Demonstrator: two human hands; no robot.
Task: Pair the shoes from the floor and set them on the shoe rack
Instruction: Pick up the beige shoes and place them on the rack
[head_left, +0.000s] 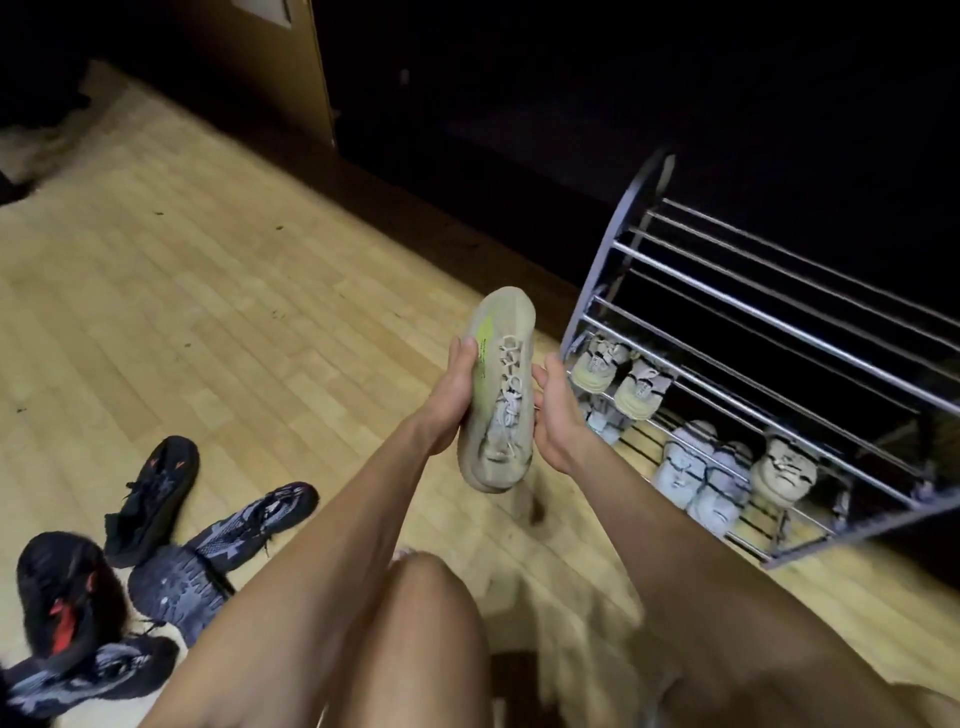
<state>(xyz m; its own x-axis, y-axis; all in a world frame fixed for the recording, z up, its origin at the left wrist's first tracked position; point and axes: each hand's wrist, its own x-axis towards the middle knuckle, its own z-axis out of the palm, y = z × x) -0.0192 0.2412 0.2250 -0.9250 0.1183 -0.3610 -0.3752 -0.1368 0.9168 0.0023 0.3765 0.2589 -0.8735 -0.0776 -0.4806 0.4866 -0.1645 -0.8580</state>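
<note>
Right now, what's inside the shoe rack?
Pale sneakers sit on the lower shelves of the shoe rack. Its upper bars look bare. The rack's right end is cut off, so anything there stays unseen.

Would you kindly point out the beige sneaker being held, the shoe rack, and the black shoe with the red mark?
beige sneaker (500, 395): head view, on its laces.
shoe rack (748, 304): head view, on a metal rail.
black shoe with the red mark (65, 597): head view, on its upper.

Both hands gripped a beige sneaker (497, 389), left hand (451, 402), right hand (557, 415), shoe rack (779, 332) at three o'clock, dark shoes (156, 545) on floor at eight o'clock
</note>
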